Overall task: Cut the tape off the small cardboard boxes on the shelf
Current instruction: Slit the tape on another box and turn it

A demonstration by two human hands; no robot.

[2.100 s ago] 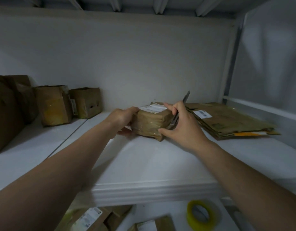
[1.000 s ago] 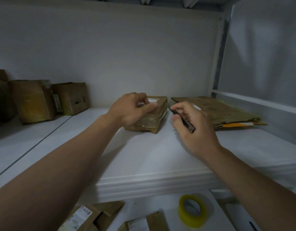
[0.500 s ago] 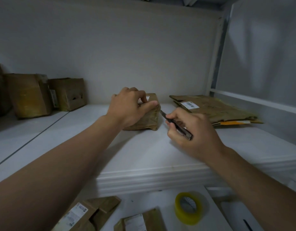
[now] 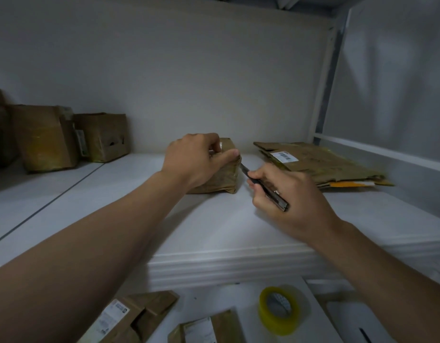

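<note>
A small taped cardboard box [image 4: 222, 178] lies on the white shelf [image 4: 214, 224] near the back wall. My left hand [image 4: 196, 159] grips its top, thumb pressed along the box's right upper edge. My right hand [image 4: 285, 196] holds a dark utility knife [image 4: 266, 188] like a pen. The blade tip touches the box's right side just below my thumb. Much of the box's top is hidden under my left hand.
A stack of flattened cardboard [image 4: 320, 164] with a white label lies to the right. Two upright boxes [image 4: 48, 137] [image 4: 102, 137] stand at the back left. On the lower level sit a yellow tape roll [image 4: 279, 310] and more flattened boxes [image 4: 139, 318].
My left hand moved from the box's side onto its top. The box was turned on the shelf. My right hand pulled back, then brought the knife tip against the box's right side.
</note>
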